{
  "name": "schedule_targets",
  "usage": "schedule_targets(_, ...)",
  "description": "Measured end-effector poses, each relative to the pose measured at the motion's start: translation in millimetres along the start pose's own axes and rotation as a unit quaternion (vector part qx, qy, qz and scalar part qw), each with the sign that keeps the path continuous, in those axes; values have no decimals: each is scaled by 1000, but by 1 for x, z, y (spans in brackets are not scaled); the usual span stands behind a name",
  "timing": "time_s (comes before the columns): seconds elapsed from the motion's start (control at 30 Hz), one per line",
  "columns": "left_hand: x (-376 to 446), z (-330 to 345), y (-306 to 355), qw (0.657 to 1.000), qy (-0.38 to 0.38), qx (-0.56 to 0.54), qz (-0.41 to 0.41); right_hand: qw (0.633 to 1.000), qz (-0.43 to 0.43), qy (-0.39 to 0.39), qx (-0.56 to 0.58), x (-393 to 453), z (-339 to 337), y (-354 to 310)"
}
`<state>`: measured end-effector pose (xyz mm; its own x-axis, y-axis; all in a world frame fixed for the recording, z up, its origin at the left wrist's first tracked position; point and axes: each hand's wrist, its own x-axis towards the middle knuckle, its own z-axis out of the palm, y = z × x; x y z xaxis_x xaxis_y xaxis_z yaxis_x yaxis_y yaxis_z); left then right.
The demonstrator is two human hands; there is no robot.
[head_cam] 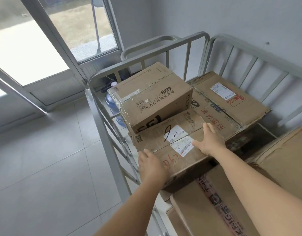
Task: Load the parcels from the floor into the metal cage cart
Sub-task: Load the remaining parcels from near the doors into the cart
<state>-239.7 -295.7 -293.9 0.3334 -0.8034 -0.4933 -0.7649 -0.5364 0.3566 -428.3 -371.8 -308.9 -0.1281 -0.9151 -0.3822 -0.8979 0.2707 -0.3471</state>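
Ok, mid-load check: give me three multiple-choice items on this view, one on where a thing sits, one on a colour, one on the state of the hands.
1. Where is the tilted box?
A. On the floor tiles
B. In the cage cart, leaning on the handwritten-9 box
C. Outside the door

2. What colour is the water jug behind the cart's bars?
A. Blue
B. Red
C. Yellow

3. How do the hands lie?
A. Both hang free, away from the cart
B. Left hand at the near left corner of the 9 box, right hand flat on its top
C. Both grip a cart bar

Answers: 1 B, its lower edge rests on the 9 box inside the rails. 2 A, blue shows between the bars. 3 B, both hands touch that box, right fingers straight.
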Motion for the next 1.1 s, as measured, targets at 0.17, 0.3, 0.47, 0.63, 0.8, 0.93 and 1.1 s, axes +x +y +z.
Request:
schedule_targets(0.17,-19,-28,1,990,39,62,118,999,-38,36,-7,-33,-5,-20)
schedule_targets(0.3,-39,-65,-8,976,84,80,183,995,-75,71,-13,-65,-16,-46)
schedule_targets(0.47,-66,-112,-51,965,149,39,213,985,-138,102,-1,-116,-24,-97)
schedule_targets(0.63,-107,-154,-124,963,197,29,183,972,-213,102,-9,-185,-8,-160)
schedule_targets(0.8,-157,-178,-220,968,228,17,106,954,-287,70,-48,-262,28,-220)
schedule_targets(0.93,-206,-185,-302,966,255,11,36,934,-349,41,-61,-321,77,-261)
schedule_targets(1.1,-269,-173,-415,959,274,-9,-68,895,-435,-4,-98,-409,145,-306)
